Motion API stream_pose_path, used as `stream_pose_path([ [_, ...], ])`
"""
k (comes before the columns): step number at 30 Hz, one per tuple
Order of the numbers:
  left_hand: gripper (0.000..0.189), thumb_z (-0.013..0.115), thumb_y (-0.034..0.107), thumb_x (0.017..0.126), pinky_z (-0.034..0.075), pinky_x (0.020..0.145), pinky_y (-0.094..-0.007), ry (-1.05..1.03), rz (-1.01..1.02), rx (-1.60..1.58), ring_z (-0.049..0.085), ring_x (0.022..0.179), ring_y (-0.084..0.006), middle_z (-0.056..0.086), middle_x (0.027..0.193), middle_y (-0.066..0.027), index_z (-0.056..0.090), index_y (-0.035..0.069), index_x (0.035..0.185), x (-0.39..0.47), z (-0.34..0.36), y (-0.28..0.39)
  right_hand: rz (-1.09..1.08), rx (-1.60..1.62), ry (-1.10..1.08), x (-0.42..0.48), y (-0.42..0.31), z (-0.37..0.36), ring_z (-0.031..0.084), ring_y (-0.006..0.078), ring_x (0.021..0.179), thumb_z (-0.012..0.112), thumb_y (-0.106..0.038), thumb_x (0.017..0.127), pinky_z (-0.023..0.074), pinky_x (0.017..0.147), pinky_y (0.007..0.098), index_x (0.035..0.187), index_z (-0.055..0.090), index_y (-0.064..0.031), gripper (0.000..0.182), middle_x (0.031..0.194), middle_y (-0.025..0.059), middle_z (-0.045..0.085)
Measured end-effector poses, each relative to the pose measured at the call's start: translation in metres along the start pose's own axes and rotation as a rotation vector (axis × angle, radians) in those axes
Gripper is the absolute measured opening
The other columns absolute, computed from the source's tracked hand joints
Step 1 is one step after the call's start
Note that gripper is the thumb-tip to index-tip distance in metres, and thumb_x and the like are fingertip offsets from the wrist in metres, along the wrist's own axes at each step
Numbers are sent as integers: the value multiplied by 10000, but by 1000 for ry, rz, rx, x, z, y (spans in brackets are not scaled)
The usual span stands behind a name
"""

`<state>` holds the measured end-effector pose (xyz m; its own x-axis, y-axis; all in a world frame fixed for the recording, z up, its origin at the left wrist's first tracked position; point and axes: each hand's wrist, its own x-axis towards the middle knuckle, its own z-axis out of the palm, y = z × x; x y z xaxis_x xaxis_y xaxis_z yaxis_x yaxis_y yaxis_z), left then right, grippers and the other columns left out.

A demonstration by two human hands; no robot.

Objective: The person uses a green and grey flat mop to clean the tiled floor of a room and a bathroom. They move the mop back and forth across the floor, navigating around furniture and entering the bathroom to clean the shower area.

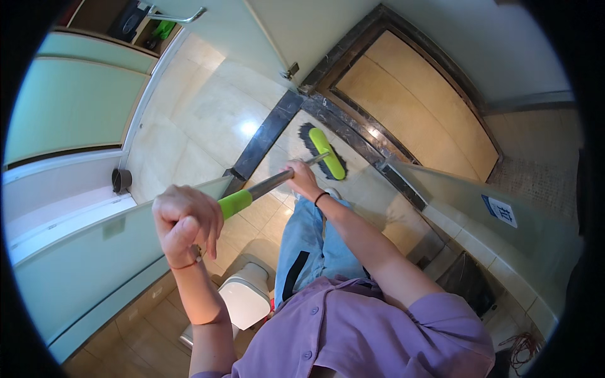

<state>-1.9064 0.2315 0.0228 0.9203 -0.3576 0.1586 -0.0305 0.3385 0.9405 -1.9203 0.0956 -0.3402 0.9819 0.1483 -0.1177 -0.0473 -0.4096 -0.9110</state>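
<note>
A push broom crosses the middle of the view, with a lime-green head, dark bristles and a metal handle. Its bristles rest on the pale tiled floor beside a dark stone threshold. My right hand, with a black band at the wrist, is wrapped around the lower part of the handle. Higher up, my left hand is closed over the upper end of the green handle grip. That hand hides the tip of the grip.
Dark stone sills divide the floor. Frosted glass panels flank me, and a glass door stands ahead. Behind my left arm is a white toilet. At right lie a dark plastic bag and a coiled cord.
</note>
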Motion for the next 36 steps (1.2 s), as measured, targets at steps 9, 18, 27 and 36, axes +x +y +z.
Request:
stream_pose_path([
  [9,472,517,69,878,336,361,-253,-280,-272,-125,550,372,-165,529,430,-100,386,77,425,26,50,-72,208,-99,393,-131,72,-74,520,386,790,610,-81,742,414,714,464,635,499,-28,163,729,171,553],
  [18,324,535,164,949,226,393,-223,-461,-802,-99,326,439,-10,676,671,-32,675,-6,711,-33,80,-184,482,-288,393,-287,161,-106,530,385,578,683,-194,733,377,517,457,588,488,-37,289,577,186,518],
  [27,433,491,183,878,313,409,-309,82,-277,-128,541,426,-186,496,469,-71,360,87,477,-157,-3,-20,212,-281,-120,-287,37,-50,570,371,803,579,-94,729,438,625,476,727,596,-111,24,751,127,611],
  [36,438,603,117,893,517,495,-284,-242,270,-27,647,492,-182,542,493,-59,429,83,493,-356,-86,155,-178,-448,-832,-222,-164,101,632,324,823,656,-129,678,489,635,448,784,676,-132,107,756,118,650],
])
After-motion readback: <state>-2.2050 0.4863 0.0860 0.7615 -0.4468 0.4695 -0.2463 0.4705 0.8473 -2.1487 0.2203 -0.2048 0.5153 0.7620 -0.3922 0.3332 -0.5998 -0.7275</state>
